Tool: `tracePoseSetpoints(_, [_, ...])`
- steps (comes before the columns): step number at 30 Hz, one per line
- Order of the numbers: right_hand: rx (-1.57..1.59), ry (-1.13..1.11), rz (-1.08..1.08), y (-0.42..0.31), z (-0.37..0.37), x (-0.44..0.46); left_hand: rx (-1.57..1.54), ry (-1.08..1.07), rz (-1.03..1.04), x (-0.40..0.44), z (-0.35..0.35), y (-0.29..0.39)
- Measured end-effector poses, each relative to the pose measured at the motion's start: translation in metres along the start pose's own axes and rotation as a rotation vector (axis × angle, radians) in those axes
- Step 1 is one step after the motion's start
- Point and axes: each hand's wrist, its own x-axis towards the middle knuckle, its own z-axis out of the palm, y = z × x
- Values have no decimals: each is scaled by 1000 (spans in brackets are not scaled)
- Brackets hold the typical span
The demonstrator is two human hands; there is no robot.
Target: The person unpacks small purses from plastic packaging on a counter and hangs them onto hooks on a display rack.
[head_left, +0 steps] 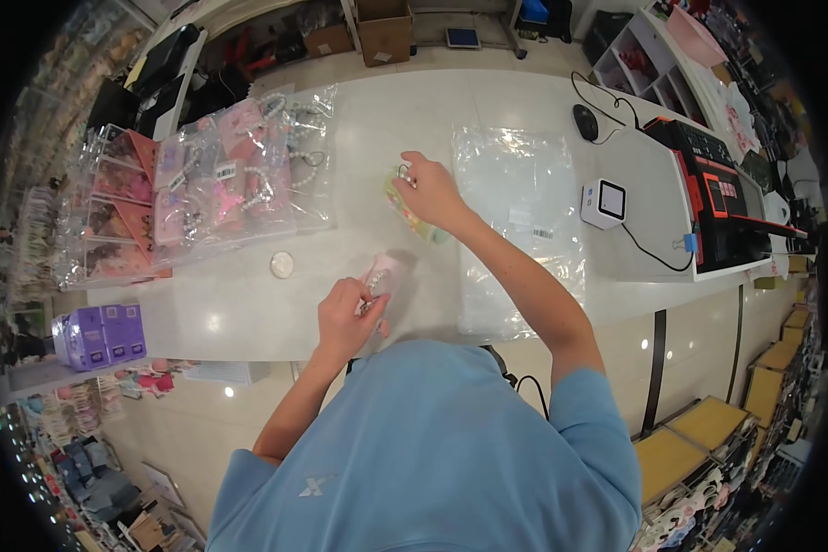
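Note:
My left hand [343, 317] is closed at the table's front edge, its fingers pinching the strap end of a small pink item with pearly beads [380, 276]. Farther forward, my right hand [434, 195] is closed on the beaded loop of a yellow-green floral item [412, 213], which lies against the tabletop below the fingers. Just right of that hand lies a clear plastic bag [511, 184] with a barcode label. Left of both hands, large clear bags [290, 207] hold pink items and bead strings. A round silvery disc [281, 265] rests between these bags and my left hand.
The white table [386, 110] spans the view. To the right stand a small white box with a screen [603, 202], a mouse [585, 121] and a black-and-orange machine [722, 184] with cables. Purple boxes [106, 336] sit at the left front corner.

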Motion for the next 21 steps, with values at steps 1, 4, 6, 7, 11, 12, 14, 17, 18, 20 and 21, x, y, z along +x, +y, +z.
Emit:
tracePoseSetpoints(1, [-57,61,-15,3,0,-2,6,-9,34,1,-1,2])
tracePoseSetpoints(4, [-87,138,7,-2,-9,-13,4,-25,83,3,-1,3])
tracePoseSetpoints(6, [-60,157,43,-3,-11,-18,-11,-34,71,2,-3,4])
tracePoseSetpoints(7, [-23,147,26,3,-8,-21,-24,-50,57,2,-3,5])
tracePoseSetpoints(11, [57,154,-36,13,0,-25,-39,-81,47,-1,-9,4])
tracePoseSetpoints(12, [58,150,-33,14,1,-26,-45,-95,71,-2,-10,4])
tracePoseSetpoints(14, [-15,177,-195,15,2,-24,-50,-107,95,-3,-12,3])
tracePoseSetpoints(17, [-97,162,-149,8,-1,-26,-45,-117,86,-5,-13,6])
tracePoseSetpoints(18, [-97,162,-150,6,0,-25,-54,-100,60,-6,-12,8])
tracePoseSetpoints(20, [-144,235,-119,3,3,-22,-62,-84,35,-7,-10,7])
tracePoseSetpoints(21, [-143,235,-119,1,2,-21,-82,-85,16,-8,-8,5])
